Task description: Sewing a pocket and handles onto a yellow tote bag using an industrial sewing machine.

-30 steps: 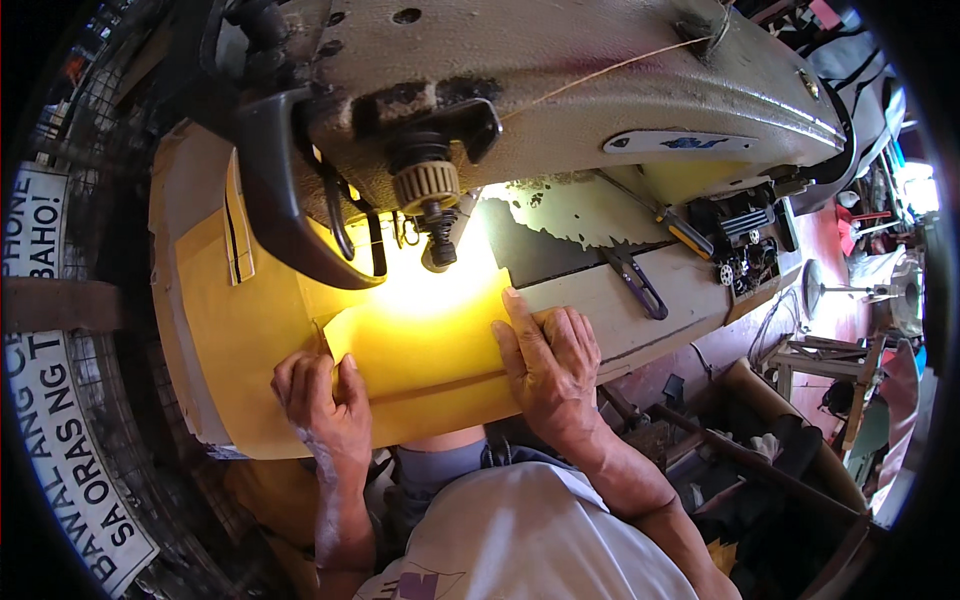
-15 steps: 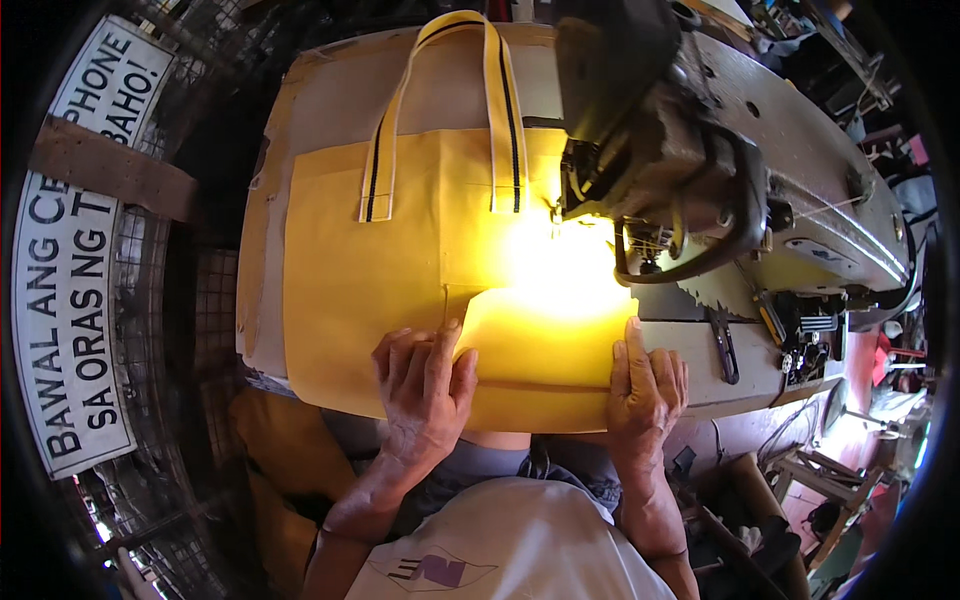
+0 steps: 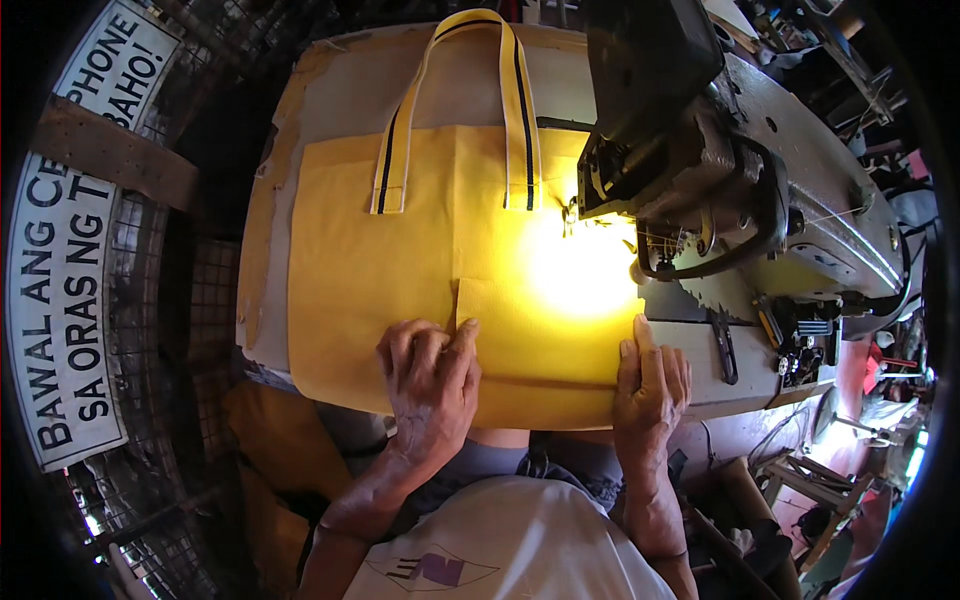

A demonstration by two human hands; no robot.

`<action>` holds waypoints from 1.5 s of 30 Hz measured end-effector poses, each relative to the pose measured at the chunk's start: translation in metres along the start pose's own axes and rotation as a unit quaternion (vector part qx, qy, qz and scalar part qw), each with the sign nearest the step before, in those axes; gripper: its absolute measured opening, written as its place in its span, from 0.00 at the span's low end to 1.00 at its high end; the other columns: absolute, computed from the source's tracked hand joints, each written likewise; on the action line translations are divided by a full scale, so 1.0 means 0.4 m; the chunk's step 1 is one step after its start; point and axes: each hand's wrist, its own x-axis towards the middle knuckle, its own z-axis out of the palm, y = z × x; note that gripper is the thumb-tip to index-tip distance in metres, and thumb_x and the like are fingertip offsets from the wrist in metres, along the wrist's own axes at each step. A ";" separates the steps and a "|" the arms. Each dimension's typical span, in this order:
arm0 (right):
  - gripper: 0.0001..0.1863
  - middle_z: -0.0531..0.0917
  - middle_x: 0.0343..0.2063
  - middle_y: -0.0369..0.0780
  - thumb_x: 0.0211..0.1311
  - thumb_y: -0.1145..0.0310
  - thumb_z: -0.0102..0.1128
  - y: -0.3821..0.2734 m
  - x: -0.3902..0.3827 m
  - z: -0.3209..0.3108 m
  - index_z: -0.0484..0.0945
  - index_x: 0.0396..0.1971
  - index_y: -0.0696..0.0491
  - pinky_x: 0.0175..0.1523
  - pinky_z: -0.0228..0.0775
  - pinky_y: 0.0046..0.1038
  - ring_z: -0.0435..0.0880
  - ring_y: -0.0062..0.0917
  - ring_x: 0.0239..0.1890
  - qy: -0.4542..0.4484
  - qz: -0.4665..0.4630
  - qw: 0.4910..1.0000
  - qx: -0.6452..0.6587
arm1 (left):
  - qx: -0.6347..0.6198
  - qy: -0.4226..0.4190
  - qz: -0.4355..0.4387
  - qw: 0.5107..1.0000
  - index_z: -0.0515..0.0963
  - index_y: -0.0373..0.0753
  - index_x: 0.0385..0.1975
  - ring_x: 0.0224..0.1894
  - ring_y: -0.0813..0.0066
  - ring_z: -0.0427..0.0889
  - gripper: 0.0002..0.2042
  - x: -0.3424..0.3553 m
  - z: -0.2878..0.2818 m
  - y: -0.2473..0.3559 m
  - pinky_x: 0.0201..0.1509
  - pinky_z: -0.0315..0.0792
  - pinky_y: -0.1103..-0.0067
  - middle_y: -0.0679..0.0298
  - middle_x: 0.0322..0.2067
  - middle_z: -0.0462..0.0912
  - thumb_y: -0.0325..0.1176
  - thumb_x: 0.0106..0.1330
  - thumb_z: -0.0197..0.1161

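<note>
Two hands flat on yellow tote bag (image 3: 400,270) spread across sewing table (image 3: 300,110); left hand (image 3: 432,385) pressing a folded panel edge, fingers open, gripping nothing; right hand (image 3: 650,385) palm-down at the fabric's right edge, beside sewing machine (image 3: 720,170); risk of panel shifting crooked under uneven pressure; fingertips near needle.

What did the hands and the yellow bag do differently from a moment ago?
A second ago the view showed mostly the sewing machine, with only part of the yellow bag in sight. Now the whole bag and its striped handles show. Left hand and right hand stayed flat on the near edge, holding the folded piece down.
</note>
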 end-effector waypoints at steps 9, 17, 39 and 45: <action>0.19 0.75 0.52 0.46 0.49 0.73 0.61 0.001 0.057 -0.046 0.77 0.45 0.59 0.56 0.71 0.39 0.75 0.42 0.59 -0.072 -0.193 0.978 -0.025 | 0.047 -0.165 0.312 0.935 0.77 0.35 0.55 0.72 0.51 0.63 0.18 0.073 -0.017 0.014 0.74 0.59 0.59 0.52 0.69 0.65 0.27 0.65 0.56; 0.12 0.76 0.46 0.48 0.58 0.79 0.57 0.042 0.073 -0.042 0.74 0.42 0.62 0.56 0.75 0.36 0.78 0.43 0.53 -0.107 -0.207 0.962 0.139 | 0.195 -0.250 0.353 0.880 0.64 0.31 0.68 0.72 0.37 0.57 0.33 0.060 -0.024 0.035 0.77 0.53 0.54 0.43 0.70 0.60 0.45 0.68 0.57; 0.25 0.74 0.56 0.49 0.58 0.70 0.57 0.027 0.038 -0.033 0.72 0.57 0.57 0.68 0.66 0.40 0.73 0.43 0.62 -0.098 -0.275 0.956 0.008 | 0.074 -0.274 0.184 0.941 0.56 0.43 0.74 0.78 0.46 0.43 0.55 -0.043 -0.083 -0.074 0.78 0.38 0.44 0.53 0.77 0.45 0.67 0.47 0.66; 0.39 0.66 0.68 0.51 0.59 0.57 0.60 -0.125 -0.050 0.013 0.65 0.67 0.63 0.77 0.51 0.43 0.63 0.41 0.72 -0.149 -0.312 0.938 0.026 | 0.070 -0.267 0.193 0.942 0.54 0.42 0.75 0.78 0.46 0.43 0.55 -0.034 -0.075 -0.067 0.78 0.39 0.46 0.53 0.77 0.44 0.62 0.48 0.70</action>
